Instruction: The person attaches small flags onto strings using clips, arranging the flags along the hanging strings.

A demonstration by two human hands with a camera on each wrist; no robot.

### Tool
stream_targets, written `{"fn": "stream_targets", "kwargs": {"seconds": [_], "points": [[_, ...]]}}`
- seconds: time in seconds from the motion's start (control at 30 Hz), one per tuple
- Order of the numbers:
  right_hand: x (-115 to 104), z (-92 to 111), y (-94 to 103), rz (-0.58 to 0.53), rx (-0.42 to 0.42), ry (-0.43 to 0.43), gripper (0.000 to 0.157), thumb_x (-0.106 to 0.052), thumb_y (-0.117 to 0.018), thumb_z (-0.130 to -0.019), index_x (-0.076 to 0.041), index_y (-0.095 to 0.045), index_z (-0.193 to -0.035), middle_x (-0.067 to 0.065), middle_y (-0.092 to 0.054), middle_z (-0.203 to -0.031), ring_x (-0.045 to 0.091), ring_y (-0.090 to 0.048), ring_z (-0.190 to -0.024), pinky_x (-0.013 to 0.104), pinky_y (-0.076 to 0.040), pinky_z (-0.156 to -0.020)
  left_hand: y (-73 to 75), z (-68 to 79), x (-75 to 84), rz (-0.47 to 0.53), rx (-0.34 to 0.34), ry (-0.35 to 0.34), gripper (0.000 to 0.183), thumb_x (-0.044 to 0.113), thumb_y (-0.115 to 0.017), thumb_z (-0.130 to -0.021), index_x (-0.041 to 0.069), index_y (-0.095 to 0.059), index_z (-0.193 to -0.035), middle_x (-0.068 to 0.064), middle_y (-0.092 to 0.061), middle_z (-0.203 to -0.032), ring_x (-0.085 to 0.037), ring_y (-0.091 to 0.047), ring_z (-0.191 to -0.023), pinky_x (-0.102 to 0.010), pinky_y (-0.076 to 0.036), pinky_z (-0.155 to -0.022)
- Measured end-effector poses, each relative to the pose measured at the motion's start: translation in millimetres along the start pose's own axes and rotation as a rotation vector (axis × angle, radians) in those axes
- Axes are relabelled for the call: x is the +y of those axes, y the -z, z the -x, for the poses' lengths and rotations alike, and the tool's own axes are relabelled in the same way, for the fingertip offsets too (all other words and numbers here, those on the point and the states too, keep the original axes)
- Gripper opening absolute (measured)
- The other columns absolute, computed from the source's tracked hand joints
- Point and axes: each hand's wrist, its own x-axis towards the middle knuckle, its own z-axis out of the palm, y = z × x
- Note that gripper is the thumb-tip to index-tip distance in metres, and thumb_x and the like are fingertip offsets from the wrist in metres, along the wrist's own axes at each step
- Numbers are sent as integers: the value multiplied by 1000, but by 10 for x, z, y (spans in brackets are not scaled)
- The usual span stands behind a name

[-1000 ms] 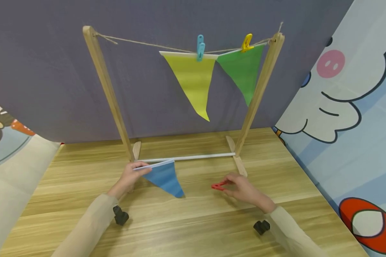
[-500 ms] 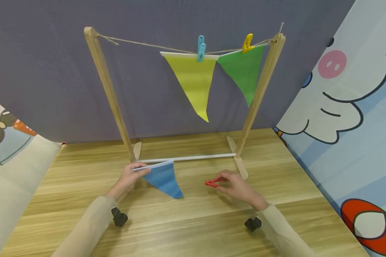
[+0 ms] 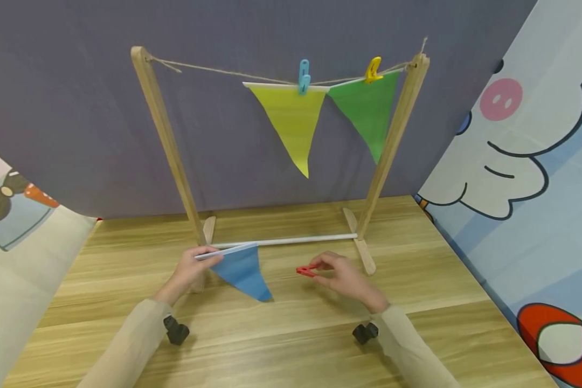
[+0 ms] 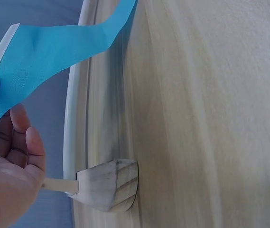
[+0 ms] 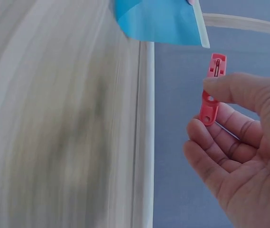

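Observation:
My left hand (image 3: pixel 188 272) pinches a blue triangular pennant (image 3: pixel 242 271) by the left end of its white top edge; the pennant hangs down to the right above the table. In my right hand (image 3: pixel 343 279) a red clothespin (image 3: pixel 306 271) is held between thumb and fingers, apart from the pennant and to its right. The right wrist view shows the clothespin (image 5: pixel 212 89) close below the pennant's white edge (image 5: pixel 202 26). Overhead, a yellow pennant (image 3: pixel 292 118) hangs from a string (image 3: pixel 223 70) under a blue clothespin (image 3: pixel 304 77), beside a green pennant (image 3: pixel 368 105) under a yellow clothespin (image 3: pixel 373 70).
Two wooden posts (image 3: pixel 167 134) carry the string at either side. A white rod (image 3: pixel 296 239) joins them low down, and wooden feet (image 3: pixel 365 256) stand on the wood-grain table (image 3: pixel 271 345). A grey panel (image 3: pixel 223 161) rises behind; a cartoon-printed cloth (image 3: pixel 504 161) lies to the right.
My right hand has moved left with the red clothespin, nearer the blue pennant. My left hand has shifted slightly left, still holding the pennant. The view has tipped a little.

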Motion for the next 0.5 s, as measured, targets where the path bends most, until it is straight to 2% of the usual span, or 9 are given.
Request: {"fn": "stream_targets", "kwargs": {"seconds": [0.27, 0.5], "points": [[-82, -177, -86, -32, -14, -29, 24, 1, -73, -79, -4, -63, -101, 7, -64, -97, 23, -62, -87, 34, -53, -80, 92, 19, 23, -18, 26, 33, 27, 11, -71, -83, -10, -66, -98, 7, -66, -88, -3, -55, -85, -20, -44, -79], [-191, -361, -134, -41, -31, -35, 24, -1, -72, -80, -1, -63, -102, 9, -64, -98, 28, -63, -87, 34, -52, -80, 168, 19, 93, -21, 40, 45, 33, 14, -71, -83, -11, -64, -103, 8, -66, -86, -2, -56, -82, -21, -45, -76]]}}
